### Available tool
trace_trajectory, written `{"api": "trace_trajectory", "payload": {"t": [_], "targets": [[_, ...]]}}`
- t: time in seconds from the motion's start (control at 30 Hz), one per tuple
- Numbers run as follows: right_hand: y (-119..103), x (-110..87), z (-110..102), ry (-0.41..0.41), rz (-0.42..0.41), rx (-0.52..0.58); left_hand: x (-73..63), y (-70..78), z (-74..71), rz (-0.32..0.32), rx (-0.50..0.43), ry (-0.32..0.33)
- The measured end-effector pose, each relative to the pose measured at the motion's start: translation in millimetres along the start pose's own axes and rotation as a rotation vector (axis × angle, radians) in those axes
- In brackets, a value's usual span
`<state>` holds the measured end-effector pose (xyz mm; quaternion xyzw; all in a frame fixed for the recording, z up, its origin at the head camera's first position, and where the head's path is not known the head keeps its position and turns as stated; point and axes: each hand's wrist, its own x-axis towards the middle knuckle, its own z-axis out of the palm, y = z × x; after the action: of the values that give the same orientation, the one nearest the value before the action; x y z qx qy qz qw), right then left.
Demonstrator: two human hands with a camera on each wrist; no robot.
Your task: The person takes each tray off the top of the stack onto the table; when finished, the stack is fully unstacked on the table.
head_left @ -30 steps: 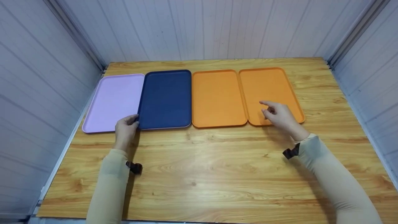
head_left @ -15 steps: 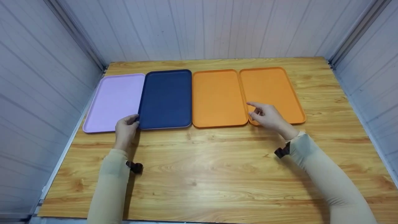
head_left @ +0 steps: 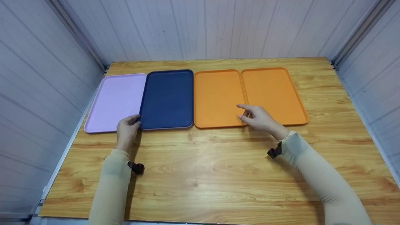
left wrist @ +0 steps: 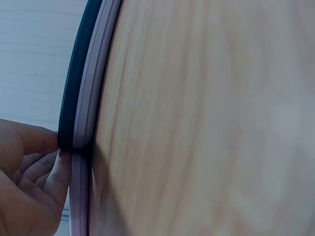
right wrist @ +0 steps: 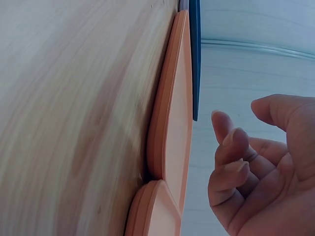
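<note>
At the near left corner of the navy tray (head_left: 167,100), my left hand (head_left: 126,129) pinches the rim between thumb and finger. The left wrist view shows the navy tray (left wrist: 74,93) lying on a pale pink-purple layer (left wrist: 91,88). A lilac tray (head_left: 114,101) adjoins it on the left, partly behind my left hand. My right hand (head_left: 257,118) hovers over the near edges of two orange trays, the inner orange tray (head_left: 218,97) and the outer orange tray (head_left: 275,93). Its fingers are loosely bent, with nothing between them, apart from the orange rims in the right wrist view.
The trays stand side by side in a row across the back half of the wooden table (head_left: 193,175). Pale panel walls (head_left: 203,28) enclose the table at the back and both sides. Each sleeve bears a small black wrist camera (head_left: 137,168).
My right hand has moved left, from over the outer orange tray to the seam between both orange trays. My left hand has stayed at the navy tray's corner.
</note>
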<state>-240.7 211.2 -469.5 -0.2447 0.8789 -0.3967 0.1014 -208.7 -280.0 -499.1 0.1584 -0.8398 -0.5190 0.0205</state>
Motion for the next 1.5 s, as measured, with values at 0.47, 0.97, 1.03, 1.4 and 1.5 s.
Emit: {"api": "trace_trajectory", "payload": {"t": [0.47, 0.97, 1.03, 1.4, 1.5], "targets": [[-10, 13.4, 14, -0.017, 0.01, 0.027, -0.3, 1.4, -1.2, 0.001, -0.092, -0.021], [-20, 28.8, 32, -0.05, 0.031, 0.056, 1.4, -0.8, -1.3, -0.014, -0.093, -0.021], [-22, 30.6, 34, -0.051, 0.043, 0.074, 0.9, -0.6, -1.6, -0.018, -0.092, -0.021], [-31, 45.5, 47, -0.029, 0.096, 0.155, -0.4, -1.1, -0.1, -0.016, -0.122, -0.012], [-33, 49.4, 51, -0.029, 0.124, 0.178, -0.5, -1.3, -0.2, -0.018, -0.125, -0.017]]}}
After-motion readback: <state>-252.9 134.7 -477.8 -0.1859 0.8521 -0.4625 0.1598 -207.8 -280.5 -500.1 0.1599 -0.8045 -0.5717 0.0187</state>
